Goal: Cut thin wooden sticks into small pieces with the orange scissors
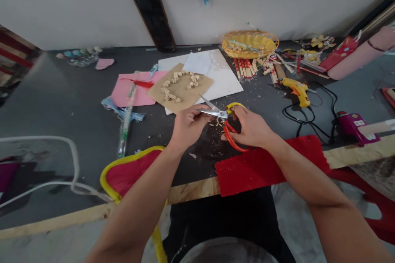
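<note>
My right hand (251,127) is closed on the scissors (236,139), which have one red and one yellow handle. Their blades are parted and point left, towards my left hand (189,125). The fingers of that hand are pinched together beside the blades; what they hold is too small to name. Short pale bits (218,122) lie scattered on the dark table (197,168) under the scissors. Beyond my hands, small pale clusters (175,78) form an open curve on brown paper (182,102), which overlaps a white board (228,74).
A yellow basket (249,45), bundled sticks (245,70) and a yellow glue gun (298,90) with a black cord are at back right. Red cloth (240,174) lies at the front edge. Pink paper (120,90) lies left; a phone (156,20) leans on the wall.
</note>
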`<action>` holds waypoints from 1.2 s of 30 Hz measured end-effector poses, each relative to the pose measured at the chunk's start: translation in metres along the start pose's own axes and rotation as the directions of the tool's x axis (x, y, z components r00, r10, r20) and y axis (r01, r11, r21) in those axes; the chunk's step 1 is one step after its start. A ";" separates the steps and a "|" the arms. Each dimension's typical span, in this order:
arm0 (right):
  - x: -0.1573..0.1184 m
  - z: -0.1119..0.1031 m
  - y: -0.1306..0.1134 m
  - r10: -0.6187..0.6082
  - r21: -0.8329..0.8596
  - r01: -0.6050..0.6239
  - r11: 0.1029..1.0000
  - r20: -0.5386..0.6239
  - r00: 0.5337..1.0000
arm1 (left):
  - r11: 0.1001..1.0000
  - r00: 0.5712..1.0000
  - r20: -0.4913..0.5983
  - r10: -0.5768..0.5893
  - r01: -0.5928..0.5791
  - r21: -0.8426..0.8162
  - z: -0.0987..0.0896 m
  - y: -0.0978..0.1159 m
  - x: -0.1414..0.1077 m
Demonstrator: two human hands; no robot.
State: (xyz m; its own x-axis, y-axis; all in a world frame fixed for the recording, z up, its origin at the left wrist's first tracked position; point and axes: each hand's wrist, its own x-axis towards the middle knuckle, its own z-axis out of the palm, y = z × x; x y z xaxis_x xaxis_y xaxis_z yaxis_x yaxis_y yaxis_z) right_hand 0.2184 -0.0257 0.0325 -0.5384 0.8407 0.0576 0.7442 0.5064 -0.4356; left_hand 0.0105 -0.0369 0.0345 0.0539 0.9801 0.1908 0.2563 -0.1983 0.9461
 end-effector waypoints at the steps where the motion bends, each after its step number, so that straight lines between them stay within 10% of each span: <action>1: 0.000 0.000 0.001 -0.020 -0.010 0.020 1.000 -0.016 1.000 | 1.000 1.000 0.024 -0.004 0.004 -0.013 -0.001 0.000 0.000; 10: 0.001 -0.001 0.005 -0.098 0.023 0.099 0.995 -0.024 0.995 | 0.993 0.984 0.160 -0.078 0.090 -0.073 -0.006 0.002 0.002; 27: -0.003 -0.002 -0.013 0.088 0.016 -0.090 0.996 0.069 0.994 | 0.996 0.997 0.019 -0.081 0.082 -0.045 0.000 -0.007 0.001; 36: 0.000 0.003 -0.001 -0.035 -0.030 0.033 0.999 -0.079 0.996 | 0.999 0.999 -0.014 -0.040 0.040 -0.024 0.002 -0.003 -0.001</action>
State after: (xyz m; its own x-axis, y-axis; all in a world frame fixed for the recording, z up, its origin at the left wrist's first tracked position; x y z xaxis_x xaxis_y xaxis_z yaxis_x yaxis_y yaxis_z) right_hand 0.2168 -0.0265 0.0301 -0.5312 0.8350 0.1437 0.7377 0.5392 -0.4062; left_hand 0.0113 -0.0370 0.0308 0.0302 0.9873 0.1563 0.2350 -0.1590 0.9589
